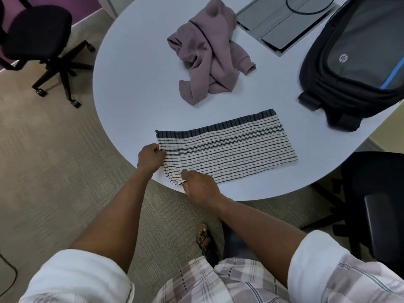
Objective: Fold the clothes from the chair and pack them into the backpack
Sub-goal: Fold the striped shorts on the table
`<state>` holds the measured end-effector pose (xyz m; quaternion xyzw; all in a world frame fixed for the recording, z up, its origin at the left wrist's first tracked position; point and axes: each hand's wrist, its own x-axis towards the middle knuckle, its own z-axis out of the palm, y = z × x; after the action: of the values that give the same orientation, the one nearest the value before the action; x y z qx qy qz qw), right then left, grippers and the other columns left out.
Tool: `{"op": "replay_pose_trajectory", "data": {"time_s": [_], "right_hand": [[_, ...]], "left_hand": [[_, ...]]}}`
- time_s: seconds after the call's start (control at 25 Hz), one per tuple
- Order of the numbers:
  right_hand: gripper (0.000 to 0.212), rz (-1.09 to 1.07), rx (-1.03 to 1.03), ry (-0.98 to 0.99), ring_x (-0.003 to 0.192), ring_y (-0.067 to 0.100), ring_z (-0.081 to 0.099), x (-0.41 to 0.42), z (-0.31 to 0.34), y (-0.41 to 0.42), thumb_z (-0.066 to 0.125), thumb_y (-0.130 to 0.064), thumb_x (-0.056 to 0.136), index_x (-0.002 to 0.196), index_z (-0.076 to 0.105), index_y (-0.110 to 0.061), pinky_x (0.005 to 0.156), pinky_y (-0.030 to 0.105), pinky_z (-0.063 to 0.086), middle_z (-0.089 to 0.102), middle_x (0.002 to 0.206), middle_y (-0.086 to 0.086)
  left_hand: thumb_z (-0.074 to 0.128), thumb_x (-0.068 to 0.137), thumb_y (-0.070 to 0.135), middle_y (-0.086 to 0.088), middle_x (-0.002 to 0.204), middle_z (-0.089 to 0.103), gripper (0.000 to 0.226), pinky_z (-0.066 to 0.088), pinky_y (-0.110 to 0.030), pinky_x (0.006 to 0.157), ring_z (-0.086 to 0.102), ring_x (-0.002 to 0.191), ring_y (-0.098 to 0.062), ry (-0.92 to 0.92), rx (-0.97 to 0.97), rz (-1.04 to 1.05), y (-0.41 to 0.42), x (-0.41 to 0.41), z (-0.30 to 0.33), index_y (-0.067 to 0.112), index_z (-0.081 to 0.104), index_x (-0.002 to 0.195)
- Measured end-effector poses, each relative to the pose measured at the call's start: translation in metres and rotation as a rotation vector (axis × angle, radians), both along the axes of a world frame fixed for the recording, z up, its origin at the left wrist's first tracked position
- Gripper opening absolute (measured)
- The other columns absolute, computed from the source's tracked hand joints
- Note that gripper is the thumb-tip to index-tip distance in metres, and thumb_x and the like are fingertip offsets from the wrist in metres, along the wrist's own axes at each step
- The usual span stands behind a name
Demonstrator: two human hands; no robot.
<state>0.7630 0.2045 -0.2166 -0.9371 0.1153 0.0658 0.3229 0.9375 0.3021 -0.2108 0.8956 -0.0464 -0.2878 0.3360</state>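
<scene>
A cream garment with thin black stripes (231, 147) lies flat as a long folded band near the front edge of the round white table (135, 88). My left hand (150, 158) pinches its left edge. My right hand (200, 185) pinches the lower left corner, which is lifted and curled. A crumpled mauve garment (209, 53) sits farther back on the table. The black and grey backpack (358, 55) lies at the right side of the table, closed as far as I can see.
A grey laptop or flat panel (282, 20) with a black cable loop lies at the back of the table. One black office chair (37, 42) stands at the far left on the carpet, another black chair (376, 206) at the right beside the table.
</scene>
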Motion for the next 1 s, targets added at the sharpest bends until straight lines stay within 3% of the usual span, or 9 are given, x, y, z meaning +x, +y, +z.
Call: {"op": "replay_pose_trajectory", "data": {"time_s": [0.24, 0.4, 0.6, 0.68, 0.76, 0.84, 1.0], "right_hand": [[0.013, -0.261, 0.139, -0.053, 0.055, 0.021, 0.048, 0.004, 0.018, 0.003, 0.050, -0.025, 0.093, 0.097, 0.050, -0.012, 0.047, 0.028, 0.026, 0.053, 0.065, 0.002], [0.013, -0.446, 0.324, -0.101, 0.054, 0.020, 0.051, -0.003, 0.024, -0.013, 0.052, -0.025, 0.095, 0.091, 0.048, -0.014, 0.047, 0.032, 0.034, 0.053, 0.061, 0.002], [0.007, -0.637, 0.450, -0.189, 0.039, 0.002, 0.039, -0.028, 0.031, -0.047, 0.053, -0.017, 0.097, 0.102, 0.055, -0.013, 0.041, 0.019, 0.027, 0.047, 0.050, -0.007], [0.004, -0.708, 0.486, -0.203, 0.039, 0.002, 0.036, -0.040, 0.031, -0.065, 0.053, -0.015, 0.096, 0.093, 0.055, -0.014, 0.040, 0.018, 0.024, 0.044, 0.051, -0.009], [0.017, -0.786, 0.497, -0.192, 0.042, 0.002, 0.035, -0.051, 0.028, -0.085, 0.054, -0.015, 0.095, 0.080, 0.050, -0.021, 0.041, 0.017, 0.025, 0.043, 0.054, -0.009], [0.029, -0.850, 0.493, -0.170, 0.046, 0.001, 0.035, -0.063, 0.022, -0.106, 0.055, -0.015, 0.094, 0.071, 0.041, -0.024, 0.043, 0.017, 0.025, 0.042, 0.056, -0.009], [0.023, -0.941, 0.536, -0.103, 0.054, 0.009, 0.042, -0.083, 0.010, -0.146, 0.056, -0.016, 0.092, 0.074, 0.042, -0.017, 0.048, 0.024, 0.032, 0.048, 0.061, -0.001]], "left_hand": [[0.055, 0.090, 0.008, -0.013, 0.101, 0.070, 0.012, 0.059, -0.046, 0.083, 0.068, 0.092, -0.031, 0.030, -0.128, 0.031, -0.001, 0.008, 0.029, 0.009, 0.066, 0.097], [0.057, 0.090, 0.011, -0.016, 0.097, 0.070, 0.010, 0.058, -0.043, 0.078, 0.065, 0.081, -0.025, 0.013, -0.231, 0.035, -0.028, 0.002, 0.044, 0.008, 0.066, 0.094], [0.062, 0.088, 0.013, -0.011, 0.090, 0.069, 0.009, 0.058, -0.038, 0.073, 0.063, 0.077, -0.022, 0.042, -0.325, -0.029, -0.084, -0.012, 0.054, 0.008, 0.067, 0.093], [0.062, 0.088, 0.013, -0.010, 0.091, 0.070, 0.010, 0.059, -0.035, 0.069, 0.065, 0.078, -0.021, 0.052, -0.341, -0.072, -0.112, -0.022, 0.055, 0.008, 0.067, 0.094], [0.063, 0.087, 0.014, -0.007, 0.089, 0.071, 0.010, 0.058, -0.031, 0.065, 0.066, 0.077, -0.020, 0.058, -0.342, -0.118, -0.141, -0.033, 0.054, 0.009, 0.068, 0.095], [0.064, 0.086, 0.015, -0.008, 0.085, 0.071, 0.008, 0.060, -0.034, 0.067, 0.067, 0.076, -0.022, 0.076, -0.332, -0.164, -0.169, -0.043, 0.048, 0.010, 0.067, 0.092], [0.065, 0.081, 0.022, -0.012, 0.083, 0.073, 0.010, 0.061, -0.048, 0.078, 0.071, 0.079, -0.029, 0.099, -0.288, -0.229, -0.218, -0.057, 0.031, 0.015, 0.069, 0.088]]}}
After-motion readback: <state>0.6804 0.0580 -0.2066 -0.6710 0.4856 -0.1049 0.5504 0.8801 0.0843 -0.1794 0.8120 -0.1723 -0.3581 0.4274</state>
